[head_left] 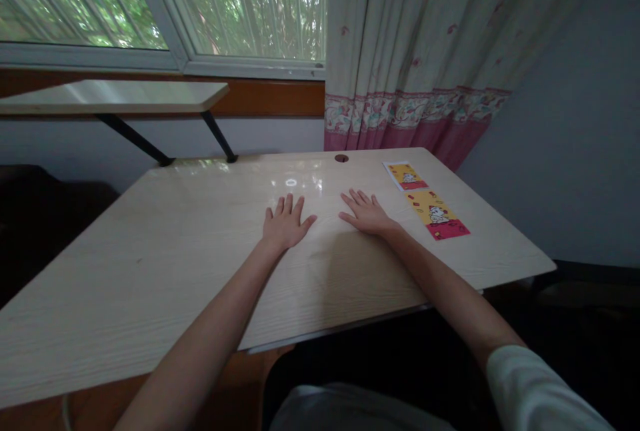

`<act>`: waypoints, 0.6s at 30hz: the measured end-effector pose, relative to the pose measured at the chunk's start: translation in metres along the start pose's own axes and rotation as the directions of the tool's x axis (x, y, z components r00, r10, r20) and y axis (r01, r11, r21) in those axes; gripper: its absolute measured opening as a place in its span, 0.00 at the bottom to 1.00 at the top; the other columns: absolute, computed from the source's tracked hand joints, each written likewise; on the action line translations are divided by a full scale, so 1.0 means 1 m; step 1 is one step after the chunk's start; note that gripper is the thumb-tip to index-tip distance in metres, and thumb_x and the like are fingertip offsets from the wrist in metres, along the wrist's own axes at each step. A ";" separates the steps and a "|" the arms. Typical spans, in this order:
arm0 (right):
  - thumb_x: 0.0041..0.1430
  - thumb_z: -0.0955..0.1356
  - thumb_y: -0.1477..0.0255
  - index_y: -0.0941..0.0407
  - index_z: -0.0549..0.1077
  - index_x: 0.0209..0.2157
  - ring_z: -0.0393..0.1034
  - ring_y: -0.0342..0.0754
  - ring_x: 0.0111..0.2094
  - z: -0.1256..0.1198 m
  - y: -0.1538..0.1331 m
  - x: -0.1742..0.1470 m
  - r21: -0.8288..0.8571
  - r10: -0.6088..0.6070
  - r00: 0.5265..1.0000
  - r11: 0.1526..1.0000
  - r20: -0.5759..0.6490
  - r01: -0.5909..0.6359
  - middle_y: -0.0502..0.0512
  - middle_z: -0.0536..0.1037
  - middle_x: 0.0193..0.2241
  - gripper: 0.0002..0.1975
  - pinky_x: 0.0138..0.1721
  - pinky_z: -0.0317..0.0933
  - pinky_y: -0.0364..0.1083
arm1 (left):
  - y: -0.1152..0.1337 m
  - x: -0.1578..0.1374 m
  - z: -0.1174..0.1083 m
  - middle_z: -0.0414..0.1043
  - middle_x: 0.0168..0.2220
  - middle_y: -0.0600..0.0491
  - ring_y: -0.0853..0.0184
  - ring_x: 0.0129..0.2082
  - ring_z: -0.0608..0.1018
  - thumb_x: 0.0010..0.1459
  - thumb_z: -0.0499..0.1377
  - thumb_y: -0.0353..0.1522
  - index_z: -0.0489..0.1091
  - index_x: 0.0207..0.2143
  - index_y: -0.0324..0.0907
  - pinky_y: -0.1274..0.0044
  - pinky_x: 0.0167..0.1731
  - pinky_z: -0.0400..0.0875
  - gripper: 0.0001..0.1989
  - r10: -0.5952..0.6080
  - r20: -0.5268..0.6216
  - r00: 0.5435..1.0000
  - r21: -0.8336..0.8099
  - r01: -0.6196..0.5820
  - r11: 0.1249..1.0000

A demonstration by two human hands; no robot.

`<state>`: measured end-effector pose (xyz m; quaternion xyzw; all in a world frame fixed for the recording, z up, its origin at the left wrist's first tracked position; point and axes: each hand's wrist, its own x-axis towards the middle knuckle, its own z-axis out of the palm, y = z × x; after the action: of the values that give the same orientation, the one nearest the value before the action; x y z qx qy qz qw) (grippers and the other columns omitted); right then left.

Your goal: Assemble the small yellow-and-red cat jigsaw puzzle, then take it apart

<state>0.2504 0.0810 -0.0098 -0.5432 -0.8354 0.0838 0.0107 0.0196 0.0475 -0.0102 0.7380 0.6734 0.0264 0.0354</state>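
Has left hand [285, 224] and right hand [369, 215] flat on table [165, 257], fingers spread, grasping nothing, with big card [438, 215] to the right of right hand, the nearer one, long axis slanting far-left to near-right, small card [408, 177] just beyond its far end.

So the 2 cards [437, 215] are yellow over a reddish-pink strip, each with a white cartoon critter. The desk [200, 244] is pale woodgrain, shelf legs [134, 139] black. Curtain's [395, 37] cream with pinkish flowers, then a floral band, then deep pink.
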 end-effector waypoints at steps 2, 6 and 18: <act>0.58 0.49 0.47 0.51 0.42 0.63 0.36 0.57 0.64 0.000 0.000 0.000 0.000 0.000 1.000 1.000 0.004 0.000 0.57 0.41 0.65 0.36 0.59 0.35 0.63 | -0.001 0.000 0.000 0.39 0.65 0.43 0.50 0.63 0.46 0.57 0.34 0.54 0.44 0.63 0.43 0.53 0.55 0.46 0.38 0.002 0.000 1.000 0.001 -0.002 1.000; 0.58 0.49 0.47 0.51 0.42 0.63 0.36 0.57 0.64 0.000 0.002 0.001 0.007 -0.006 1.000 1.000 0.012 0.006 0.57 0.41 0.64 0.37 0.59 0.35 0.63 | -0.002 0.002 0.003 0.39 0.65 0.43 0.50 0.63 0.46 0.58 0.35 0.54 0.44 0.63 0.44 0.53 0.55 0.47 0.37 0.004 -0.004 1.000 0.014 -0.004 1.000; 0.58 0.49 0.47 0.51 0.43 0.63 0.35 0.57 0.64 0.001 0.001 0.002 0.001 0.003 1.000 1.000 0.009 -0.003 0.56 0.41 0.64 0.37 0.60 0.35 0.63 | -0.002 0.002 0.006 0.39 0.65 0.43 0.50 0.63 0.46 0.57 0.34 0.55 0.44 0.63 0.43 0.54 0.56 0.46 0.38 0.001 -0.019 1.000 0.013 -0.001 1.000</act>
<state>0.2509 0.0830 -0.0114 -0.5440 -0.8346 0.0865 0.0072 0.0178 0.0492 -0.0164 0.7381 0.6736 0.0291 0.0242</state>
